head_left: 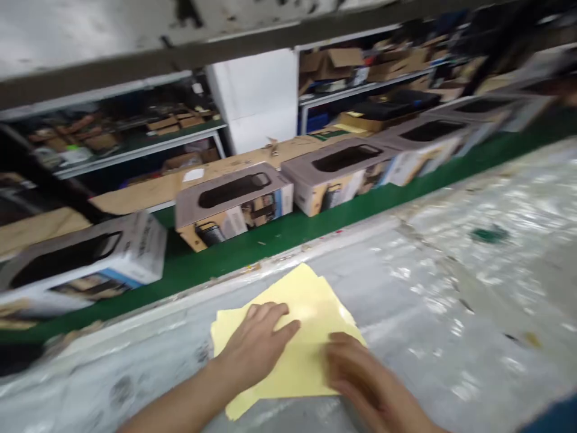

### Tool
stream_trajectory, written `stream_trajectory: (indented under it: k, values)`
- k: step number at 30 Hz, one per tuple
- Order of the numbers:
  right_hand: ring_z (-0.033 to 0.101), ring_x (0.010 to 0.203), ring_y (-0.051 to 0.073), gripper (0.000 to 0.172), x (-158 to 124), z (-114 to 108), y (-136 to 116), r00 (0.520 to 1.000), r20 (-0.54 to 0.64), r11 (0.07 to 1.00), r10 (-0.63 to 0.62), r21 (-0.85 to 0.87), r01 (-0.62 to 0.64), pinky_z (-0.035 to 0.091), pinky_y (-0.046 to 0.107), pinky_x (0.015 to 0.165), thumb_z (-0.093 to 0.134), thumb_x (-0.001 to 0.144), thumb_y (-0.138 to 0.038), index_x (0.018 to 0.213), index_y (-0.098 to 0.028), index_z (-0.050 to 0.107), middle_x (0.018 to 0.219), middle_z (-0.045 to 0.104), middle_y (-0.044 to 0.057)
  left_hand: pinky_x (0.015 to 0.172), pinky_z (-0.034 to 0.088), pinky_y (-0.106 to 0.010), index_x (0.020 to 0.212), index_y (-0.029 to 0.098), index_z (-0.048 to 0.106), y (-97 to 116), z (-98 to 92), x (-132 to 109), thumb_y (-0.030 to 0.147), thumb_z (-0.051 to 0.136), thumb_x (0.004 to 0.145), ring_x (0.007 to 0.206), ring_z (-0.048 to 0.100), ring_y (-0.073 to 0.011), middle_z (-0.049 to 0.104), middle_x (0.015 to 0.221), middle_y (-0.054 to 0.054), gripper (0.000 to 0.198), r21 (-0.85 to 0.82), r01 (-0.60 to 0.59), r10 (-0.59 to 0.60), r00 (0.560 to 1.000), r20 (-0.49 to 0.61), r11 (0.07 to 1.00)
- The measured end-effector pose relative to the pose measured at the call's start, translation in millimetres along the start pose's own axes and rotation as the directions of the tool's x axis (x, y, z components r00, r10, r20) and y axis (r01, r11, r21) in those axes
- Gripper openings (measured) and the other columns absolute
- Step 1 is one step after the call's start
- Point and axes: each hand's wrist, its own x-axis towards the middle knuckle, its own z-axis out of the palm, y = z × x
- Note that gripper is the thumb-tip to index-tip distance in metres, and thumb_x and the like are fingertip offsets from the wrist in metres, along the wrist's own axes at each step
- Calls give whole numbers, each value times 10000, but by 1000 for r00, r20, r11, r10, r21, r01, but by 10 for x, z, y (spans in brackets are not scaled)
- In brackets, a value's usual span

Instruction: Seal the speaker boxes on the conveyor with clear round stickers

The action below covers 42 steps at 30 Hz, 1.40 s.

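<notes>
Several yellow sheets (311, 300) lie in an uneven stack on the plastic-covered table (406, 300), their corners sticking out at different angles. My left hand (258, 343) rests on top of the stack with its fingers stretched out and slightly bent. On the right side of the sheets is my right hand (360, 376), smeared by motion, with its fingers curled inward. Whether it grips a sheet is hidden by the blur.
Beyond the table runs a green conveyor belt (225, 261) carrying a row of printed boxes (234, 201) with dark oval openings. Shelves (356, 90) with cartons stand behind, beside a white panel (256, 96). A pale beam (135, 42) crosses overhead.
</notes>
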Motion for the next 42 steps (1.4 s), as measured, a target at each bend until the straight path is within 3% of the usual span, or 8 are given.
stream_trajectory:
  k: [4,7,10,13,18,25,31,42]
  values:
    - [711,788,229,493,438,-298,81,982,-105,953,159,276,-125,649,350,716,622,994,-256,1427,-386,426,839,680,17,833,478,-355,1286,174,606,62,-70,12,147,547,976,1057,621,-238,683,1218,-135,317,19,-87,84,988,126,996]
    - [686,751,204,528,1052,-375,125,996,-77,941,54,338,-25,628,322,666,692,956,-238,1401,-395,456,824,672,-3,751,469,-313,1057,202,681,-170,-206,156,192,518,1005,882,643,-188,724,1002,-69,171,-24,-127,129,985,118,992]
    - [680,780,186,530,1748,-214,261,990,-62,947,-127,289,139,617,339,724,691,938,-167,1372,-367,462,854,664,-15,832,500,-341,1037,205,687,-752,-446,472,225,503,1034,920,683,-207,742,994,-67,185,54,161,-151,977,-148,986]
    - [678,822,186,542,2402,95,499,953,-82,924,-290,236,301,608,376,800,695,918,-166,1364,-318,429,881,638,-21,1094,445,-511,1328,172,612,-1427,-630,825,285,792,886,1291,607,-349,669,1353,-176,491,109,529,-452,800,-395,841]
    - [695,983,238,474,3114,525,803,923,32,923,-384,43,382,584,443,915,587,973,-242,1409,-269,402,1035,661,56,1087,485,-490,1279,141,676,-1954,-539,1010,206,869,801,1324,611,-361,668,1395,-186,519,87,632,-554,730,-399,770]
    - [651,1194,313,429,3385,772,979,846,150,837,-512,-135,531,570,540,1004,474,1004,-185,1422,-281,461,1208,638,130,1047,504,-485,1247,178,709,-1974,-407,915,213,869,795,1271,646,-342,721,1315,-143,480,77,620,-515,709,-482,781]
    - [646,1153,308,615,3344,803,1013,891,66,881,-450,-134,455,544,546,1041,632,947,-223,1512,-294,399,1437,505,145,1074,493,-500,1274,156,702,-2019,-376,880,222,845,820,1310,628,-349,691,1379,-157,480,80,620,-508,703,-498,780]
    - [698,935,250,881,3710,693,805,943,262,964,-207,217,151,587,457,875,787,816,-306,1570,-299,331,1002,707,33,1076,475,-490,1309,174,692,-1984,-451,773,284,836,846,1339,598,-360,655,1434,-146,498,89,613,-516,727,-452,785]
